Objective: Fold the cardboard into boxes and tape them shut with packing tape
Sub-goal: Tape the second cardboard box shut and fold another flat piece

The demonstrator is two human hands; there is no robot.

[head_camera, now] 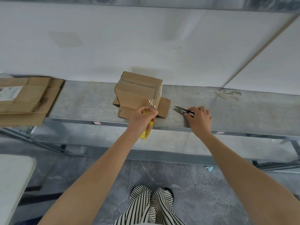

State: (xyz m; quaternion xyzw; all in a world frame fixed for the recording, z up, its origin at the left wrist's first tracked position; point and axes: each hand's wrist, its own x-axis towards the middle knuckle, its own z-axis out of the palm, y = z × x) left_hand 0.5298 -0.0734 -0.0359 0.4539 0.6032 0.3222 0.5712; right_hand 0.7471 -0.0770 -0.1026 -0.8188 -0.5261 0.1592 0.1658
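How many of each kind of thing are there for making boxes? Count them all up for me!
Folded box: 1
Pile of flat cardboard: 1 (its sheets are too stacked to count)
Yellow tape roll, gripped by the left hand: 1
Snips, held by the right hand: 1
Total: 4

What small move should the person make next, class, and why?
Probably lift the snips and cut the tape strip. It stretches from the box to the yellow tape roll held in the left hand, and the right hand grips the snips.
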